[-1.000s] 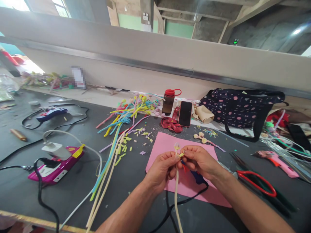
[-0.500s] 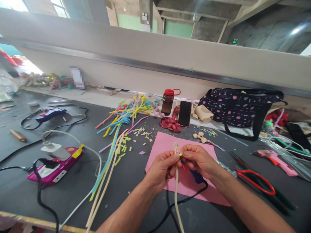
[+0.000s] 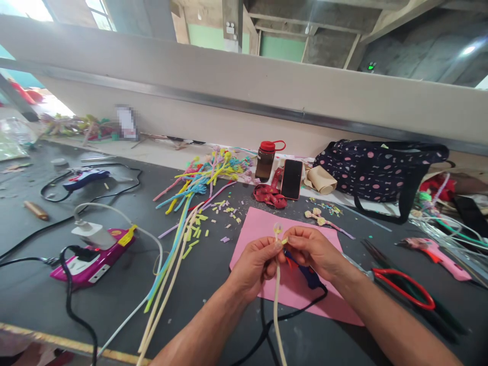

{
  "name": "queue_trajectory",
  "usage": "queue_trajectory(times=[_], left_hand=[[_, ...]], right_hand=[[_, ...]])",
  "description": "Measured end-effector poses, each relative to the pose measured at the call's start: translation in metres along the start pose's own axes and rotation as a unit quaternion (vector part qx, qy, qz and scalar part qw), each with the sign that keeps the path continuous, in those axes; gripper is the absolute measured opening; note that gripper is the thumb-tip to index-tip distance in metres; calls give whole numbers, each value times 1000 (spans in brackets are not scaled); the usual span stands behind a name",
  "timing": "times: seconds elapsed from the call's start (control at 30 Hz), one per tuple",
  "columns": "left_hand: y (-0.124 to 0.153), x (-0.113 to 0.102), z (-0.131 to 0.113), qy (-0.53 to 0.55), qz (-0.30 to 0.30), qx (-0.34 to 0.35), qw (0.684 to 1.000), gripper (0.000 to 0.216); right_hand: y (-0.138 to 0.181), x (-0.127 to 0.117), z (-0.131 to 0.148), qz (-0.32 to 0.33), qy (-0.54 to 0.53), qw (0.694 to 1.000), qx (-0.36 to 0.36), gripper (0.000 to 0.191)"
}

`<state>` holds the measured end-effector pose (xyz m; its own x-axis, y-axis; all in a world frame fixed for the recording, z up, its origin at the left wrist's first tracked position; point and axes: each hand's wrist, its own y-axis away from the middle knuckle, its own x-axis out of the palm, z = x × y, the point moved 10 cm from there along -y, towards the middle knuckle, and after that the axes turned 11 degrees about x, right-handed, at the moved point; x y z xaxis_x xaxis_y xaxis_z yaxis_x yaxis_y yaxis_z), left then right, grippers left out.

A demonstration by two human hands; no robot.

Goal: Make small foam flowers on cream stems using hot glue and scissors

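My left hand pinches a cream pipe-cleaner stem just below its curled tip. The stem hangs down toward me over the table edge. My right hand is closed beside it, fingertips pinching a tiny yellow piece against the stem near the tip. Both hands hover over a pink sheet on the dark table. A blue and red glue gun lies on the sheet, partly hidden under my right hand.
Red-handled scissors lie right of my right wrist. A pink power strip with cables sits left. Coloured pipe cleaners and cut bits spread behind the sheet. A bottle, a phone, a dotted bag and a pink glue gun stand farther back.
Both hands keep their pinch on the stem and barely shift. The view has drifted slightly to the left.
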<state>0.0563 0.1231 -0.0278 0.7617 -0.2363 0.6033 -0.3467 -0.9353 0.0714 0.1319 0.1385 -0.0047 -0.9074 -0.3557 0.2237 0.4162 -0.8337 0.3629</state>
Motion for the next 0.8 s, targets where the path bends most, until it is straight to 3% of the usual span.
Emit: queue_trajectory(times=[0.37,0.8], left_hand=[[1,0,4,0,6,-20,1000,23],[-1,-1,-3,-68,11,7,998,24]], right_hand=[[4,-1,6,-40,53,998,-12,18],[0,-3,-6,-9,37,998,42,17]])
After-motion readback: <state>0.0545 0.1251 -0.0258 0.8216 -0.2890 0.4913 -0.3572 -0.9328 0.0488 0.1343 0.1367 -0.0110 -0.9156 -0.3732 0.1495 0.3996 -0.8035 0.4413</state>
